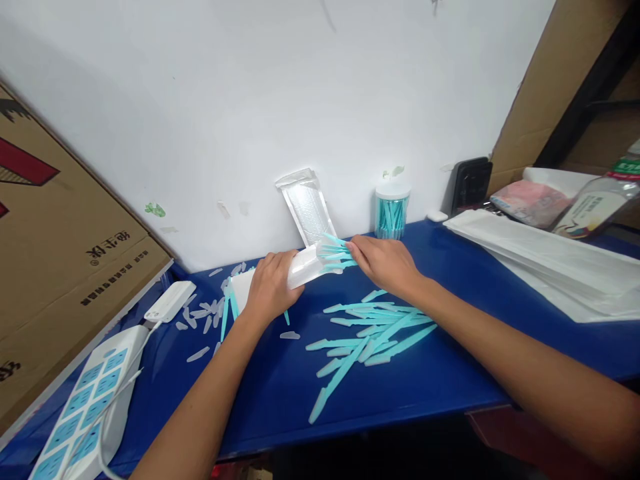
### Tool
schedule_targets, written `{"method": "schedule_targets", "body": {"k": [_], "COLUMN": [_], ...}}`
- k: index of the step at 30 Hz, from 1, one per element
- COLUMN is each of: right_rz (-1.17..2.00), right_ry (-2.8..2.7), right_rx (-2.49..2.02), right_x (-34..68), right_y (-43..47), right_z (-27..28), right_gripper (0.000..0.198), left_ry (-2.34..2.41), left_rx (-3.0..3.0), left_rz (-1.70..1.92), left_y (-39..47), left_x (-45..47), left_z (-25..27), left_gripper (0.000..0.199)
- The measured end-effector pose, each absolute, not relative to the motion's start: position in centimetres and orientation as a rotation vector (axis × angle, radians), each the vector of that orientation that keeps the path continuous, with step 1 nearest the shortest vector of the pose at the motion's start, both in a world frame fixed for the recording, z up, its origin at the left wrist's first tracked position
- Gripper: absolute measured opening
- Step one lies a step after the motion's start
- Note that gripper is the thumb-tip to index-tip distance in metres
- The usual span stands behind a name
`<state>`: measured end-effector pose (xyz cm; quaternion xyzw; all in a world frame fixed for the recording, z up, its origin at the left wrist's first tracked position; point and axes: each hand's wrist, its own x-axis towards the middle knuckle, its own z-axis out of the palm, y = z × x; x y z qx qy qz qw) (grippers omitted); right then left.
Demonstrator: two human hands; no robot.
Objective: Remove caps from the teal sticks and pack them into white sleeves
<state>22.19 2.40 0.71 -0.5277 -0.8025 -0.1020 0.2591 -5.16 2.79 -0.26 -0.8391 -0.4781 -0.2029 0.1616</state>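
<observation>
My left hand (273, 283) is closed around a white plastic pouch (304, 267), its mouth facing right. Several turquoise eyebrow razors (334, 252) are pinched at their right ends by my right hand (383, 261), and their other ends are at the pouch's mouth. How far they reach inside is hard to make out. Below my right hand, a loose pile of turquoise razors (375, 330) lies on the blue tabletop (280, 393). Small translucent blade covers (203, 313) are scattered left of my left hand, near a white piece (241, 290) with turquoise razors partly behind my wrist.
A silver bubble mailer (307, 203) leans on the wall, left of a lidded jar (393, 210) of turquoise sticks. White flat bags (550, 260) and a plastic bottle (593, 203) lie right. At left are a power strip (95, 400), a white charger (170, 301) and a cardboard box (65, 267).
</observation>
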Motion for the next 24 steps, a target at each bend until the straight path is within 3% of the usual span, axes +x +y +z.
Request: {"method": "schedule_targets", "body": {"k": [16, 24], "right_rz": [-0.336, -0.339], "right_ry": [-1.801, -2.12], "right_rx": [-1.598, -1.472], "right_x": [22.6, 21.9], "right_y": [2.7, 2.7], "right_z": [0.2, -0.3], "right_gripper": [0.054, 0.054], "left_ry": [-1.417, -1.452], "left_rx": [-2.445, -2.44], "left_rz": [-0.534, -0.664], "left_y": [2.6, 2.7], "left_x": [-5.0, -5.1], "left_z": [0.1, 0.0], "left_gripper": [0.058, 0.059]}}
